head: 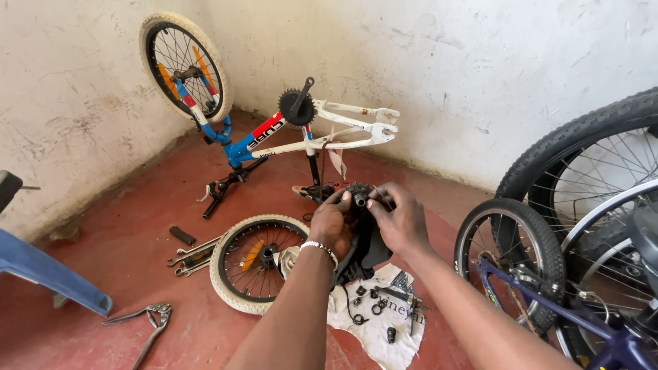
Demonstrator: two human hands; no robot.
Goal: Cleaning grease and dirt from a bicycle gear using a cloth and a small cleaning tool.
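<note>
My left hand and my right hand are together on a black toothed sprocket with a hub axle, held up in front of me. A dark rag hangs under the part between my hands. A beaded band sits on my left wrist. Below my hands a white cloth lies on the floor with several small black parts on it. To its left a loose small wheel with a cream tyre lies flat.
An upside-down small bicycle, white, blue and red, stands near the wall corner without its rear wheel. Spanners and pliers lie on the red floor. Larger bicycle wheels stand at right; a blue plastic object at left.
</note>
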